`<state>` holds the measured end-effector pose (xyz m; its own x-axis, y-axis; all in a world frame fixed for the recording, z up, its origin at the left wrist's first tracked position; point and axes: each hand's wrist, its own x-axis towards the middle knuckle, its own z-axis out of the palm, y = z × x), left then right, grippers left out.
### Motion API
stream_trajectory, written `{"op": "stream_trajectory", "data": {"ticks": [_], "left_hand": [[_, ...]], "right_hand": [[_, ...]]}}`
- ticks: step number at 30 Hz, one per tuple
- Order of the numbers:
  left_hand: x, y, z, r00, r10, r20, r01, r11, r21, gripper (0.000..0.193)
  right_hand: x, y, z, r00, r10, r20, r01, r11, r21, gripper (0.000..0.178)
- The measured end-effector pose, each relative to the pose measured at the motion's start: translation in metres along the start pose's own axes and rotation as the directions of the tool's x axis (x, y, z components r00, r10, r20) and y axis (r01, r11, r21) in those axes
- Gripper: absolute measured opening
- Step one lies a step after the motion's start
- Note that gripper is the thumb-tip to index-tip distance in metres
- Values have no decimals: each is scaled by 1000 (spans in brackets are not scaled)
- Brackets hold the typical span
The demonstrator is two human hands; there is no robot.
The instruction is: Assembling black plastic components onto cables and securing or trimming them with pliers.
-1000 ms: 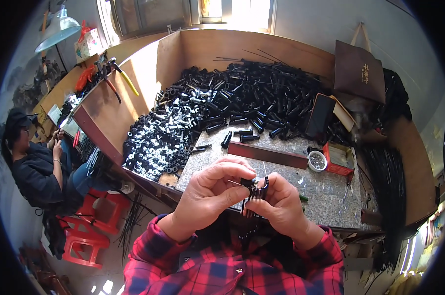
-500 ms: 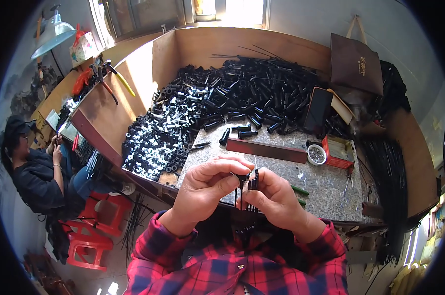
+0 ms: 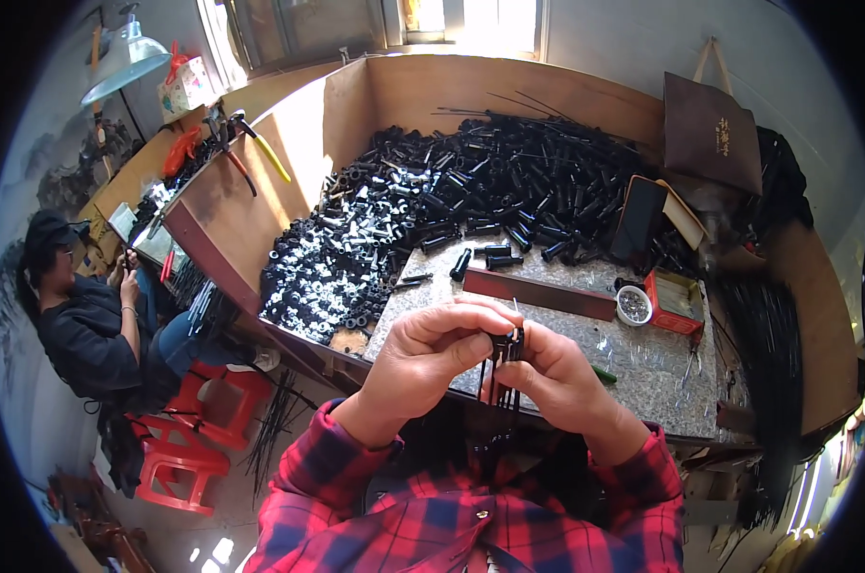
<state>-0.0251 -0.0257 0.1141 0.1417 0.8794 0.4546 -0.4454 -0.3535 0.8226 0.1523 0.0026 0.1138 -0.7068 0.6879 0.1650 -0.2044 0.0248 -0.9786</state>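
Observation:
In front of my chest, both hands meet over a small black hub with several thin black rods (image 3: 495, 387) hanging down, much like umbrella ribs. My left hand (image 3: 421, 355) pinches its upper left side between thumb and bent fingers. From the other side my right hand (image 3: 564, 387) closes thumb and fingers on the same bundle. A thin, pale, wire-like tip (image 3: 516, 307) sticks up between the fingers. My fingers hide most of the hub. Beyond them lies a speckled stone slab (image 3: 657, 382), and a green rod (image 3: 603, 374) shows beside my right hand.
A dark red bar (image 3: 539, 293), white cup of tiny metal bits (image 3: 634, 306), red box (image 3: 676, 301) and phone (image 3: 640, 220) sit beyond my hands. Behind them rises a heap of black tubular parts (image 3: 509, 177). Left, another person (image 3: 94, 315) sits near red stools (image 3: 179, 470).
The whole scene has shifted right in the picture as the camera turned. My hands have drawn closer together around the hub. My right hand now covers more of the green rods.

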Motion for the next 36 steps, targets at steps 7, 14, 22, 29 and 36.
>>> {"op": "stream_trajectory", "data": {"ticks": [7,14,22,29,36], "left_hand": [[-13,24,-27,987,8,158,-21,997,80,19],[2,13,-11,945,84,317,-86,996,-7,24],[7,16,-18,844,18,536,74,986,-150,25],[10,22,-18,857,-164,488,247,962,-112,53],[-3,37,8,985,104,139,-165,809,565,38]], "right_hand": [[18,-12,18,984,23,179,-11,998,-67,18],[12,26,-20,997,-29,72,33,998,-60,27],[-3,30,-9,998,15,64,-20,996,88,51],[-30,6,7,996,45,81,-30,984,-178,60],[-18,-15,17,924,-366,-110,126,564,-816,34]]}}
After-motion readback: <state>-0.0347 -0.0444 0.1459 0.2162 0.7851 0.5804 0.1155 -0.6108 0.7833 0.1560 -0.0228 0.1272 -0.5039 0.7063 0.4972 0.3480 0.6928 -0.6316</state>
